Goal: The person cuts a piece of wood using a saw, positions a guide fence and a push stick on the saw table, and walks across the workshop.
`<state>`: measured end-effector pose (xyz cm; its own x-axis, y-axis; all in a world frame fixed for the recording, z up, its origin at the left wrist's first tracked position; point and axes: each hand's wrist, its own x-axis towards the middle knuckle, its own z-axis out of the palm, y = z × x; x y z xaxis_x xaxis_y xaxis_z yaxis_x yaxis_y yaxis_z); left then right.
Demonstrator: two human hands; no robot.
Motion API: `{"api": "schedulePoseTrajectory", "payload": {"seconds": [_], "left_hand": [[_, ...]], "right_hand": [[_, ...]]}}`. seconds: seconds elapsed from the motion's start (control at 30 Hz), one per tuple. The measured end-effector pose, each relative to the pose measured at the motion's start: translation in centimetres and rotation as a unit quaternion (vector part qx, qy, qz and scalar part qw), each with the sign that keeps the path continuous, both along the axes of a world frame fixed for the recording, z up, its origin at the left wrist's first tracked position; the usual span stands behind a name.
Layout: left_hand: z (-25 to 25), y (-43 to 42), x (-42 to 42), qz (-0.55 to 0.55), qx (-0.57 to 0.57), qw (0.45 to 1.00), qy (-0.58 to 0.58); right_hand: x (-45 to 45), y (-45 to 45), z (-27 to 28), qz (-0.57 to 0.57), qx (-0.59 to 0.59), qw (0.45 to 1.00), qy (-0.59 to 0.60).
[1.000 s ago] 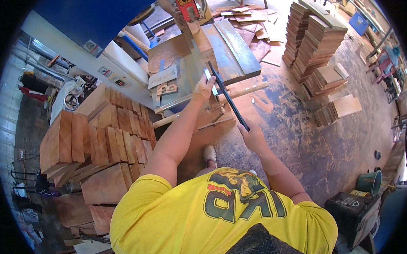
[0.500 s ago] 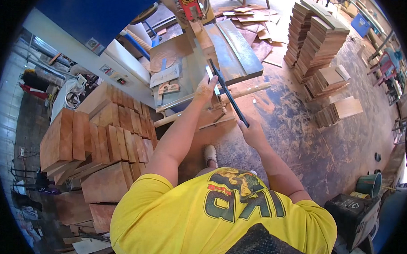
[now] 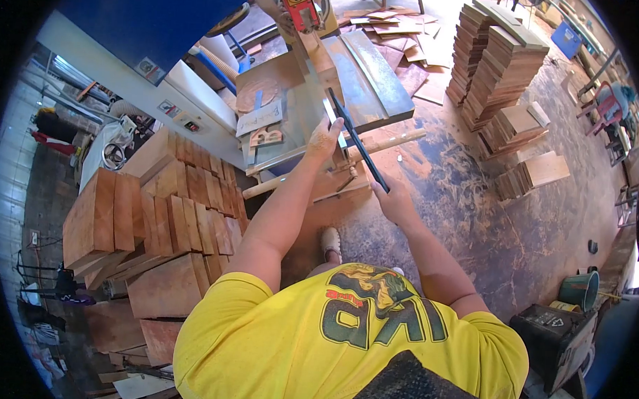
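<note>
A long dark bar (image 3: 359,141) runs slantwise across the front of the saw table (image 3: 371,82). My right hand (image 3: 395,202) is closed around its near end. My left hand (image 3: 324,138) is beside the bar's middle, at the near edge of the table, its fingers bent against a narrow pale strip (image 3: 330,110). What lies under those fingers is hidden. Ahead of the bar's far end, a wooden block (image 3: 327,74) rests on the table, below the red guard (image 3: 298,7) of the machine.
Stacked thick boards (image 3: 143,214) stand close on my left. Tall stacks of wooden pieces (image 3: 500,65) rise at the right, with loose thin boards (image 3: 403,33) behind the table. A round wooden rail (image 3: 399,140) crosses in front. Part of a person (image 3: 277,7) shows beyond the saw.
My right hand and the bar have shifted very slightly forward, up and to the left. My left hand has barely moved.
</note>
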<state>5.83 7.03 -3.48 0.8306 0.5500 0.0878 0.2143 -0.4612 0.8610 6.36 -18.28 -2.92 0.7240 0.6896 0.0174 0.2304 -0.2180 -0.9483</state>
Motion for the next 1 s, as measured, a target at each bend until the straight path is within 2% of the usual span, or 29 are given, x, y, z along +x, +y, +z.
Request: {"api": "schedulePoseTrajectory", "payload": {"seconds": [0.17,0.43,0.53,0.87,1.0], "left_hand": [[0.1,0.0,0.0,0.001,0.005,1.000,0.007],[-1.3,0.6,0.4,0.006,0.019,1.000,-0.014],[-1.8,0.9,0.5,0.003,0.003,1.000,-0.008],[-3.1,1.2,0.8,0.026,0.019,0.999,-0.016],[-1.9,0.8,0.5,0.021,0.023,0.999,-0.011]], "right_hand": [[0.2,0.5,-0.2,0.004,0.033,0.999,-0.004],[0.3,0.8,2.8,0.003,-0.041,0.999,0.021],[0.5,1.2,2.1,0.001,-0.009,1.000,-0.002],[1.0,2.1,2.7,0.002,-0.025,1.000,0.014],[1.2,2.4,3.4,-0.002,-0.040,0.999,0.015]]}}
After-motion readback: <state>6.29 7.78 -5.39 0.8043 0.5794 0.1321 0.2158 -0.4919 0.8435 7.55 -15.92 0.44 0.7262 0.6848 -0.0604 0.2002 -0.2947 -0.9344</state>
